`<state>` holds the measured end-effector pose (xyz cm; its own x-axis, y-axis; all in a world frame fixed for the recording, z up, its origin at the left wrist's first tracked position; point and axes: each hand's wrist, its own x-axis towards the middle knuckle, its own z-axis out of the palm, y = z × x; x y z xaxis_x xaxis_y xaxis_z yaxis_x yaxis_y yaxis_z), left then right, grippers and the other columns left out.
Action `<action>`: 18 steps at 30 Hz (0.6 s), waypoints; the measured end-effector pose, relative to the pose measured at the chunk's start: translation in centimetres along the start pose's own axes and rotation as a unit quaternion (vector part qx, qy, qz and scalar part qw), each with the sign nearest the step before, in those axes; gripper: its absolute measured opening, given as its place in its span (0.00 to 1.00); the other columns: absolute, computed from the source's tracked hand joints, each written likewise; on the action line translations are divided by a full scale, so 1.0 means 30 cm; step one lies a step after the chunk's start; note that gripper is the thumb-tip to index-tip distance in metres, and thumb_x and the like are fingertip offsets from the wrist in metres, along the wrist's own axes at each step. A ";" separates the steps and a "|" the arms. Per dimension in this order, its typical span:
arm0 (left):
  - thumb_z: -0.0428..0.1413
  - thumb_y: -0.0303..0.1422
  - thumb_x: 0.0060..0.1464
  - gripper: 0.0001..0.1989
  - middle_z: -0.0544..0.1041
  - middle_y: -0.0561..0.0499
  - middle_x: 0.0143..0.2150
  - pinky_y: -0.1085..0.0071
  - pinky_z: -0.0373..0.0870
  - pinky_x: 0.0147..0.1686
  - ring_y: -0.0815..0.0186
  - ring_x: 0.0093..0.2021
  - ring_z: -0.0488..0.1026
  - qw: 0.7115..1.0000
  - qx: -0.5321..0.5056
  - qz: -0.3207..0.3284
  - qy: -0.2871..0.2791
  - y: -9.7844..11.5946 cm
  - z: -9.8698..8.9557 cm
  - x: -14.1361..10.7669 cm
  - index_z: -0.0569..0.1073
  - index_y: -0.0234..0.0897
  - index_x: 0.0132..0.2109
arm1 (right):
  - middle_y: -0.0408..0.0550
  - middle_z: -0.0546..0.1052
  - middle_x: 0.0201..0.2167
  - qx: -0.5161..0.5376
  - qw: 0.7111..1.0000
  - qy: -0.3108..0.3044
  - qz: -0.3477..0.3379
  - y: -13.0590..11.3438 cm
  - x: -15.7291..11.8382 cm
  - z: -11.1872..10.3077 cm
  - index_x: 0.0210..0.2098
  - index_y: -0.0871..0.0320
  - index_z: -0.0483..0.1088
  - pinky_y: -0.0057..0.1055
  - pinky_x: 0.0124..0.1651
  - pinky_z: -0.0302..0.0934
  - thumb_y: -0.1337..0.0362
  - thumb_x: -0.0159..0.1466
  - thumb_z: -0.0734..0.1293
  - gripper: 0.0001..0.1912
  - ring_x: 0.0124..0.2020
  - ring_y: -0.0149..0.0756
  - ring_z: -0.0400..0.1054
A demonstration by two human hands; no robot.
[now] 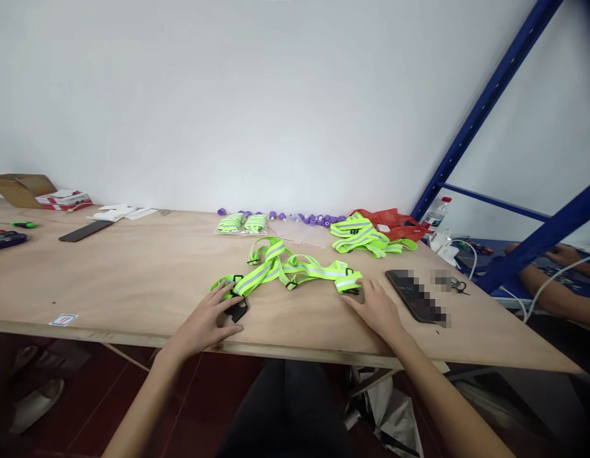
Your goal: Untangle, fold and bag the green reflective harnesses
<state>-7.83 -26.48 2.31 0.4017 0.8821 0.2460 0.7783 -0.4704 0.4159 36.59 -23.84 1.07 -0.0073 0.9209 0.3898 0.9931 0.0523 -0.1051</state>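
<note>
At the far left of the pale plywood table (133,273) lie a green-handled tool (23,224), a flat dark bar (85,231) and some white papers (116,212), well apart from the work. Nearer the middle, the left hand (206,321) rests palm down at the front edge, its fingers (223,294) spread and lightly curled over the left end of a neon-yellow reflective strap harness with grey stripes (285,267), touching a black plastic buckle (236,310) there; it presses rather than grips. The harness lies stretched across the table between the two hands, its middle loops bunched and twisted. The right hand (376,308) lies flat, fingers nearly straight, fingertips against the harness's right end, closed on nothing.

To do this well, I judge both ends should be pinned evenly while the twisted loops in the middle are flattened, so the stripes face up.

Behind lie two bagged folded harnesses (241,223), purple caps (318,219) and another loose harness pile (366,236). A dark phone (412,294) sits just right of the right hand.
</note>
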 end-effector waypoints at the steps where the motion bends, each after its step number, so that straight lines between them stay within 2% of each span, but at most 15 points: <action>1: 0.61 0.46 0.55 0.27 0.59 0.44 0.71 0.48 0.57 0.66 0.45 0.71 0.52 1.000 -0.001 -0.005 0.003 -0.005 0.003 0.002 0.74 0.45 0.60 | 0.60 0.73 0.51 -0.006 1.000 0.000 -0.003 -0.006 0.009 0.006 0.55 0.57 0.67 0.40 0.45 0.65 0.45 0.65 0.64 0.28 0.49 0.52 0.71; 4: 0.58 0.43 0.57 0.23 0.66 0.42 0.67 0.52 0.58 0.66 0.48 0.69 0.57 1.000 0.017 -0.005 0.023 -0.006 0.010 0.021 0.75 0.42 0.58 | 0.60 0.69 0.59 -0.038 0.999 -0.022 -0.032 -0.026 0.040 0.017 0.60 0.55 0.65 0.40 0.47 0.64 0.49 0.67 0.62 0.27 0.51 0.52 0.71; 8: 0.54 0.39 0.57 0.18 0.75 0.43 0.59 0.57 0.61 0.64 0.50 0.64 0.66 0.997 0.025 -0.005 0.075 0.001 0.018 0.041 0.78 0.41 0.52 | 0.60 0.77 0.51 -0.081 0.992 -0.072 -0.070 -0.058 0.069 -0.008 0.56 0.57 0.70 0.40 0.48 0.62 0.55 0.69 0.60 0.21 0.49 0.51 0.72; 11: 0.50 0.40 0.58 0.19 0.81 0.45 0.49 0.63 0.71 0.48 0.54 0.47 0.78 0.986 0.007 -0.097 0.133 -0.010 0.018 0.052 0.77 0.40 0.51 | 0.59 0.79 0.45 -0.086 0.989 -0.089 -0.078 -0.084 0.067 -0.044 0.52 0.58 0.73 0.38 0.45 0.61 0.57 0.69 0.59 0.18 0.45 0.49 0.73; 13: 0.47 0.40 0.60 0.18 0.82 0.47 0.40 0.67 0.69 0.37 0.58 0.34 0.78 0.975 -0.006 -0.162 0.155 -0.024 0.013 0.065 0.77 0.39 0.48 | 0.58 0.80 0.44 -0.084 0.989 -0.095 -0.080 -0.105 0.051 -0.069 0.50 0.57 0.73 0.36 0.43 0.61 0.57 0.70 0.59 0.18 0.43 0.47 0.74; 14: 0.46 0.41 0.60 0.18 0.82 0.47 0.36 0.68 0.67 0.33 0.59 0.31 0.77 0.970 -0.013 -0.179 0.164 -0.031 0.009 0.076 0.77 0.39 0.46 | 0.57 0.80 0.43 -0.082 0.988 -0.100 -0.084 -0.118 0.039 -0.081 0.51 0.57 0.73 0.35 0.43 0.61 0.56 0.70 0.59 0.18 0.42 0.47 0.74; 16: 0.44 0.41 0.62 0.19 0.81 0.47 0.33 0.69 0.64 0.31 0.59 0.31 0.76 0.964 -0.025 -0.190 0.183 -0.040 0.000 0.106 0.77 0.37 0.42 | 0.56 0.80 0.44 -0.078 0.986 -0.117 -0.095 -0.150 0.010 -0.102 0.51 0.56 0.73 0.34 0.41 0.60 0.54 0.70 0.58 0.19 0.43 0.46 0.75; 18: 0.43 0.41 0.63 0.20 0.82 0.45 0.35 0.69 0.64 0.32 0.57 0.34 0.76 0.961 -0.035 -0.188 0.202 -0.043 -0.010 0.148 0.77 0.37 0.42 | 0.56 0.80 0.44 -0.075 0.982 -0.132 -0.112 -0.191 -0.020 -0.120 0.51 0.55 0.73 0.33 0.40 0.60 0.52 0.70 0.58 0.20 0.43 0.47 0.75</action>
<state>-7.20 -21.97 3.13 -0.1328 0.9151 0.3806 0.7922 -0.1328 0.5956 31.33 -26.09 4.72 -0.2377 0.9620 0.1345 0.9691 0.2255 0.0998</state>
